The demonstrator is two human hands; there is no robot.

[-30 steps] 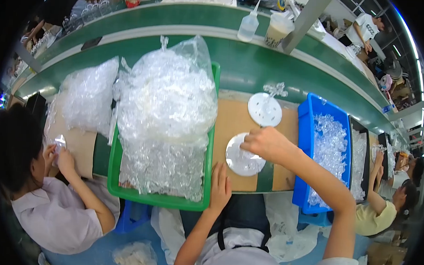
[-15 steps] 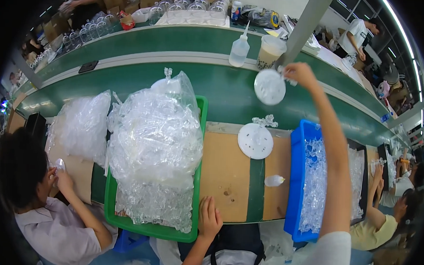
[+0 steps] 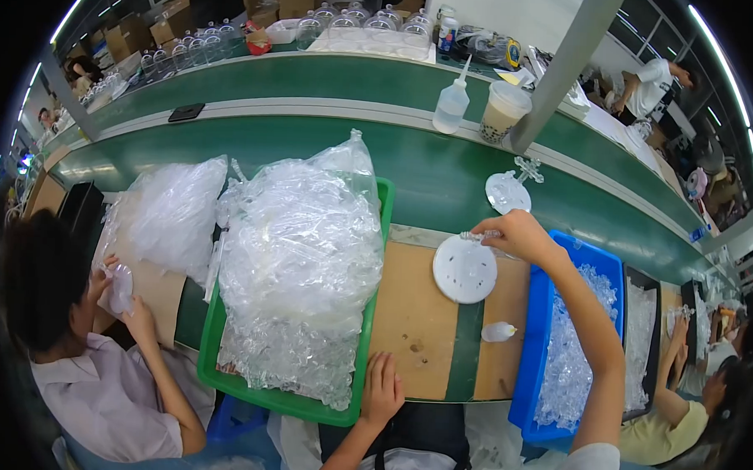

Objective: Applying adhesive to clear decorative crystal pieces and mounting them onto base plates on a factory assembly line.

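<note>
Right hand (image 3: 518, 236): fingers clamped on the clear ornament (image 3: 475, 237), though exact contact is hard to see. White disc (image 3: 464, 274) sits just below those fingertips, second disc (image 3: 506, 194) beyond them. Left hand (image 3: 381, 391): fingers nearly together, flat on the worktop (image 3: 407, 312), green bin (image 3: 382, 244) just left of them.

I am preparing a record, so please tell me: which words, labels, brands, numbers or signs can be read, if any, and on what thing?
None can be read.
Blue-and-white bottle at the back: any label is too small.
White disc at the right hand: dark spots, no readable lettering.
</note>
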